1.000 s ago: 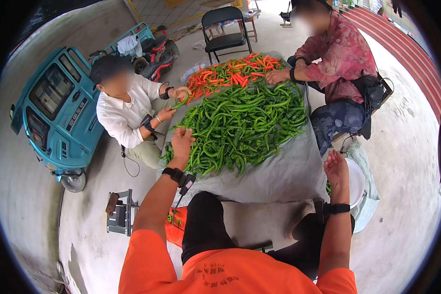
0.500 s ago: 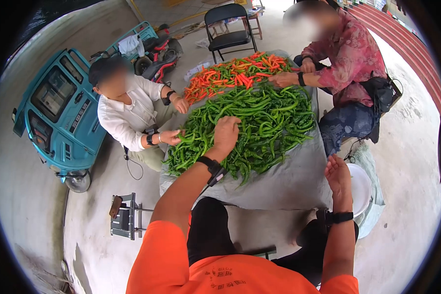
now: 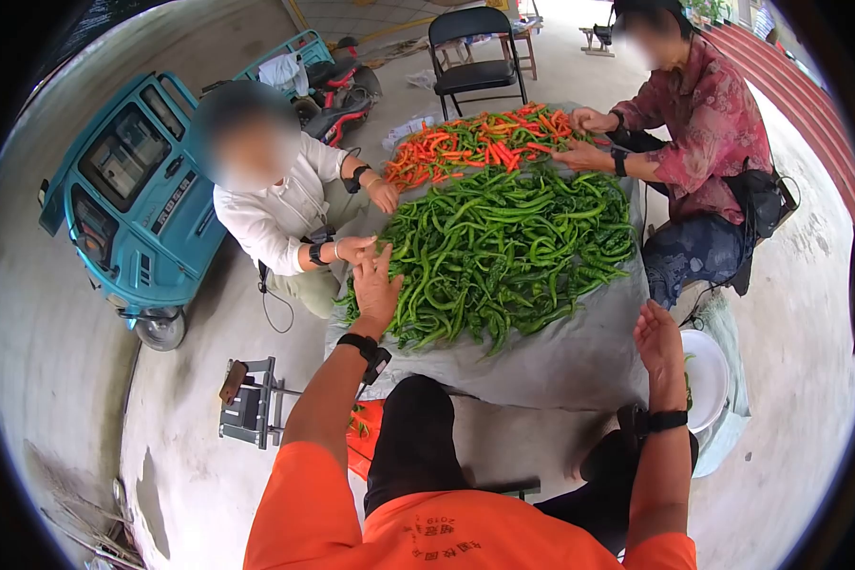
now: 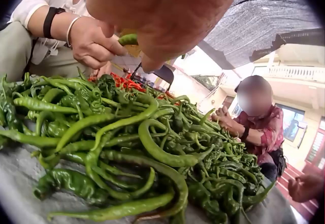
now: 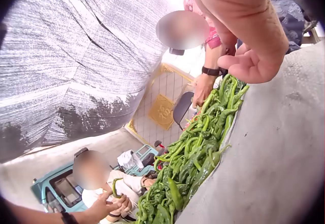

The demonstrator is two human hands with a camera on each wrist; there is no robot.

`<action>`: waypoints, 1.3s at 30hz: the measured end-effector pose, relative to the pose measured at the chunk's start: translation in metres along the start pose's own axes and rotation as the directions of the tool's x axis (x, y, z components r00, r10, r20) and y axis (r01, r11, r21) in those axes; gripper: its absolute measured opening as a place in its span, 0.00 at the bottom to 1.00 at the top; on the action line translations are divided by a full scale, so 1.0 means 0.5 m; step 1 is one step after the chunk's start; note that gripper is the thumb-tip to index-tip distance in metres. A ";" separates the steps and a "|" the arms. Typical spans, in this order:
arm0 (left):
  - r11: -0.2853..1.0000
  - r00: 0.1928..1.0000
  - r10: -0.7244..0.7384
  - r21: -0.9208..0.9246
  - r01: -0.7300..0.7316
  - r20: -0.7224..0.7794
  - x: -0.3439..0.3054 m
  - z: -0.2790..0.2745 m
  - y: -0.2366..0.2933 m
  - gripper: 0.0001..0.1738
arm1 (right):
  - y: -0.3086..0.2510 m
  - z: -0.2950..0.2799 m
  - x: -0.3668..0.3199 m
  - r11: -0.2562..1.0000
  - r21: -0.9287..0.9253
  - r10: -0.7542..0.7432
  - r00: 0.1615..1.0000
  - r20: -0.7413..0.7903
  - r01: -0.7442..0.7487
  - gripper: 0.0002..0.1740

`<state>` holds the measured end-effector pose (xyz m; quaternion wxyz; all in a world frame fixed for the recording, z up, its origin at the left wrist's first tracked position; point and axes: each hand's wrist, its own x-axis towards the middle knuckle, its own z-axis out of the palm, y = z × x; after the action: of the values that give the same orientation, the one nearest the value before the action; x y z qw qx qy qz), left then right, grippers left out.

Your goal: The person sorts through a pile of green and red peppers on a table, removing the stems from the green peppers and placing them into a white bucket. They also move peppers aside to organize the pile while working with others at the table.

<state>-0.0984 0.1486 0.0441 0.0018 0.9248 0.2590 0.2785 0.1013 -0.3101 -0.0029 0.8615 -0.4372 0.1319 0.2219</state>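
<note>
A big heap of green peppers (image 3: 503,247) lies on a grey-covered table (image 3: 560,361), with red and orange peppers (image 3: 475,138) at its far end. My left hand (image 3: 375,280) is at the heap's left edge, against the hand of a person in white (image 3: 275,204). In the left wrist view my left hand (image 4: 167,10) pinches a small green pepper (image 4: 128,39), and that person's fingers touch it too. My right hand (image 3: 655,337) hovers open and holds nothing, over the table's right edge; its fingers (image 5: 254,56) hang loosely curled.
A second person in a patterned red shirt (image 3: 712,123) sorts the red peppers. A white bucket (image 3: 712,380) stands below my right hand. A blue three-wheeler (image 3: 133,190), a black folding chair (image 3: 480,52) and a small metal stool (image 3: 252,408) stand around.
My left hand left the middle of the green heap and moved left to the hand of the person in white. My right hand stayed still.
</note>
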 end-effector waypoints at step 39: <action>0.464 0.977 0.088 -0.876 0.132 0.194 -0.169 -0.174 0.444 0.08 | 0.154 0.210 -0.197 0.717 -0.405 -0.002 0.583 0.813 0.567 0.23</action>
<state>-0.0972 -0.0964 0.1071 0.5112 0.8105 0.0878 0.2722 -0.0189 -0.2113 0.0462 0.6583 -0.5772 -0.4051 0.2635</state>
